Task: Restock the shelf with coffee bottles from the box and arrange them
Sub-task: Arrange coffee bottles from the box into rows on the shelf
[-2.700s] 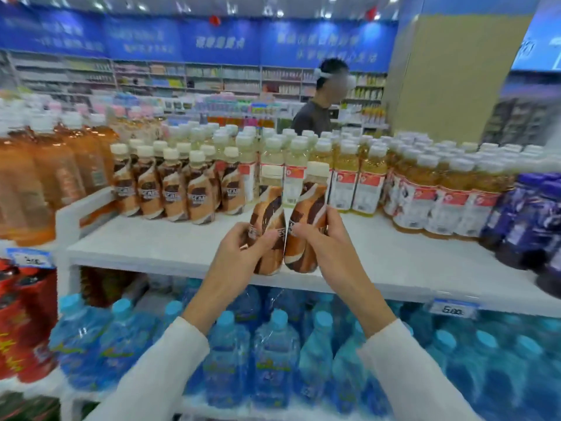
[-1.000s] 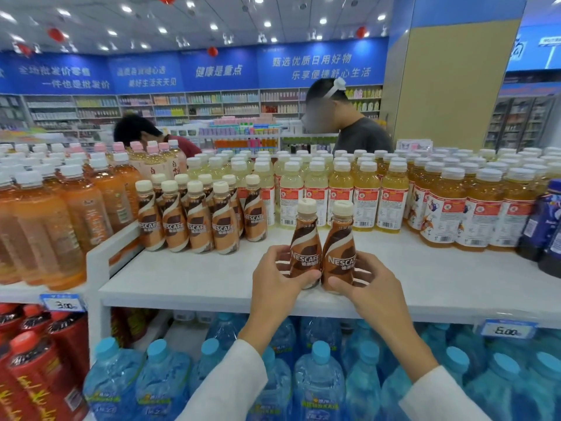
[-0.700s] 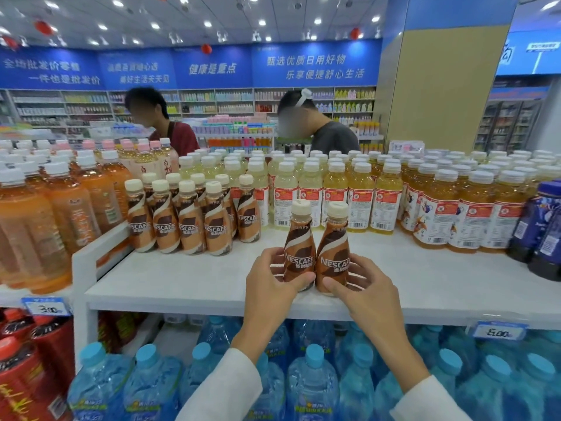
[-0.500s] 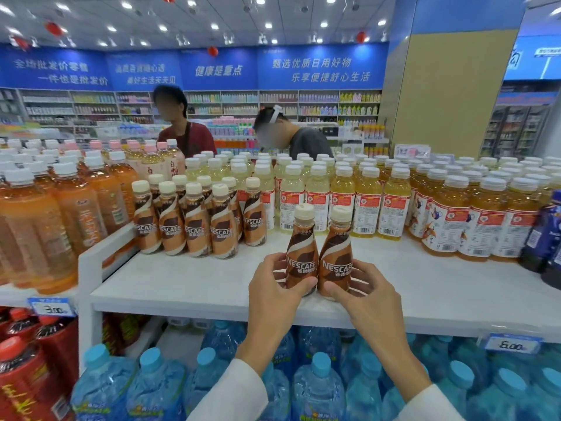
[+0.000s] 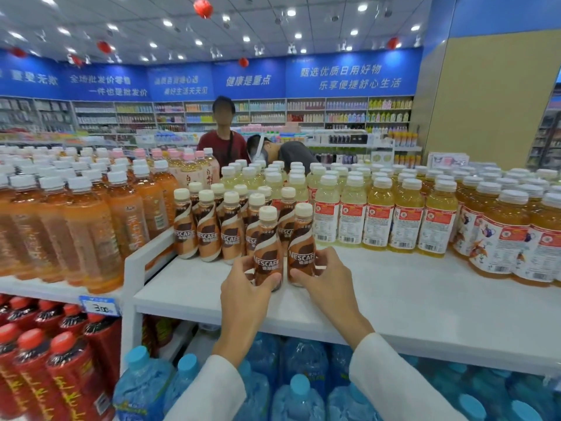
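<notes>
Two brown Nescafe coffee bottles with cream caps stand upright side by side on the white shelf (image 5: 394, 299). My left hand (image 5: 246, 287) grips the left bottle (image 5: 267, 250) low on its body. My right hand (image 5: 328, 278) grips the right bottle (image 5: 302, 244) the same way. Both bottles stand just in front of the right end of a group of several Nescafe bottles (image 5: 209, 229) at the shelf's back left. The box is not in view.
Yellow drink bottles (image 5: 379, 214) fill the shelf's back and right. Orange tea bottles (image 5: 91, 226) stand on the lower shelf to the left. Blue water bottles (image 5: 300, 390) and red bottles (image 5: 60, 369) sit below. Two people (image 5: 224, 138) stand beyond the display.
Both hands set the two bottles down on the shelf and slid them back toward the Nescafe group. The camera view rose and moved closer.
</notes>
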A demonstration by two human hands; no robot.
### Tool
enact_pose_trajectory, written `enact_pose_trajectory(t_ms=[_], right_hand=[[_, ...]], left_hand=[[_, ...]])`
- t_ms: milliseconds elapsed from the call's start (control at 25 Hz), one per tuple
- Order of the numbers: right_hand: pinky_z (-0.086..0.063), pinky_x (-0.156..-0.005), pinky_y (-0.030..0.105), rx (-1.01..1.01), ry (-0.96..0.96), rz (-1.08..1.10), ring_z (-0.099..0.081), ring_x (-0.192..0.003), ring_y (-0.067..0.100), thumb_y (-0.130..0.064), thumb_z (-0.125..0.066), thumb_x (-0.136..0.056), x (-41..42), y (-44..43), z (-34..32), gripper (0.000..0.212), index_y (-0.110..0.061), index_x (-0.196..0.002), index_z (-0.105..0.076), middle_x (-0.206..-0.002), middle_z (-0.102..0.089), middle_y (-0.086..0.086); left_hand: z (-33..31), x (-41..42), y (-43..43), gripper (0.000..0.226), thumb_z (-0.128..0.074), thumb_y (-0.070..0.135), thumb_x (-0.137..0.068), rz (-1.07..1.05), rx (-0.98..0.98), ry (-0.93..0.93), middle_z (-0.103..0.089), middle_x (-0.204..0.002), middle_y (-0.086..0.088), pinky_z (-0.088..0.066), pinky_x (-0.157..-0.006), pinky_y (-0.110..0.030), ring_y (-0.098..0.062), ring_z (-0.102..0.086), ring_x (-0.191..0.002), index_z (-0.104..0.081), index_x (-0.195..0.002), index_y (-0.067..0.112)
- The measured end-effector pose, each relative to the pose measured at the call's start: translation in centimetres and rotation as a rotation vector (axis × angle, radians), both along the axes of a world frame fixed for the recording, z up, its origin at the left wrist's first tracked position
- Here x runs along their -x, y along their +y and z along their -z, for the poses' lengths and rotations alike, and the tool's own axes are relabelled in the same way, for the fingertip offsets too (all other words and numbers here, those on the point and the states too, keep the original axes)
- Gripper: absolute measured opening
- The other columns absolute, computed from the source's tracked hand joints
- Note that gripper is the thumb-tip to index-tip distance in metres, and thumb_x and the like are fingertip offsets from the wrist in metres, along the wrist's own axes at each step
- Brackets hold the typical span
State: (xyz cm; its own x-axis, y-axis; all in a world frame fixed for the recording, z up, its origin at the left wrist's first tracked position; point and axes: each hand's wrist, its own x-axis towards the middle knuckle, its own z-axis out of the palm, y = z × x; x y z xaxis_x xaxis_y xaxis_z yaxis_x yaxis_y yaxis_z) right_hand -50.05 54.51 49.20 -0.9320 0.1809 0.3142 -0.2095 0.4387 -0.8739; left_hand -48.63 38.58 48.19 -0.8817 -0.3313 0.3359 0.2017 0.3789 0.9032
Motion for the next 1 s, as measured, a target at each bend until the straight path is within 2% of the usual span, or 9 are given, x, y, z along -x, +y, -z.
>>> enact_pose_trajectory(t_ms=[120, 240, 480, 640, 800, 1000], right_hand=[[-0.053, -0.095, 0.034, -0.016, -0.012, -0.016, -0.064, -0.110, 0.016, -0.031, -0.083, -0.079, 1.9, -1.7, -0.1, 0.054, -0.021, -0.123, -0.052, -0.121, -0.065, -0.005], [-0.052, -0.102, 0.040, -0.019, -0.030, -0.007, -0.061, -0.117, 0.019, -0.034, -0.082, -0.081, 3.2, -2.6, 0.0, 0.061, -0.021, -0.130, -0.048, -0.129, -0.062, -0.003], [-0.049, -0.105, 0.042, -0.013, -0.048, 0.003, -0.059, -0.121, 0.020, -0.033, -0.080, -0.084, 4.5, -3.7, 0.1, 0.059, -0.021, -0.130, -0.046, -0.134, -0.060, -0.001], [-0.050, -0.104, 0.044, -0.018, -0.030, 0.022, -0.060, -0.119, 0.021, -0.035, -0.081, -0.082, 4.9, -3.9, 0.4, 0.061, -0.022, -0.130, -0.046, -0.131, -0.061, -0.001], [-0.050, -0.103, 0.041, -0.005, -0.012, 0.022, -0.060, -0.117, 0.020, -0.034, -0.081, -0.083, 4.9, -4.0, 0.7, 0.061, -0.022, -0.132, -0.047, -0.132, -0.061, -0.002], [-0.050, -0.101, 0.040, -0.015, 0.003, 0.018, -0.061, -0.115, 0.020, -0.033, -0.081, -0.083, 5.1, -4.1, 0.9, 0.060, -0.021, -0.132, -0.047, -0.131, -0.062, -0.001]], left_hand=[[-0.1, 0.0, -2.7, 0.049, -0.085, 0.031, -0.078, -0.060, -0.003, 0.003, -0.059, -0.107, 0.013, -0.042, -0.085, -0.023, -0.009, -0.057, -0.097, -0.055, -0.117, 0.027], [-0.2, 0.0, -5.8, 0.051, -0.084, 0.029, -0.079, -0.127, -0.017, 0.003, -0.061, -0.111, 0.009, -0.043, -0.090, -0.026, -0.011, -0.058, -0.101, -0.056, -0.121, 0.022], [-0.4, 1.2, -10.9, 0.058, -0.081, 0.027, -0.083, -0.270, -0.036, -0.004, -0.063, -0.129, -0.001, -0.045, -0.102, -0.037, -0.020, -0.059, -0.117, -0.053, -0.132, 0.017], [-0.2, 2.6, -13.0, 0.058, -0.081, 0.026, -0.083, -0.310, -0.013, -0.008, -0.066, -0.130, -0.005, -0.048, -0.103, -0.041, -0.023, -0.061, -0.117, -0.055, -0.134, 0.016], [0.0, 3.2, -13.8, 0.055, -0.079, 0.029, -0.084, -0.359, 0.076, 0.024, -0.065, -0.129, -0.002, -0.048, -0.105, -0.045, -0.024, -0.060, -0.120, -0.059, -0.134, 0.019], [0.2, 3.6, -13.5, 0.054, -0.074, 0.029, -0.090, -0.399, 0.123, 0.025, -0.056, -0.133, -0.004, -0.043, -0.108, -0.041, -0.023, -0.051, -0.125, -0.055, -0.138, 0.017]])
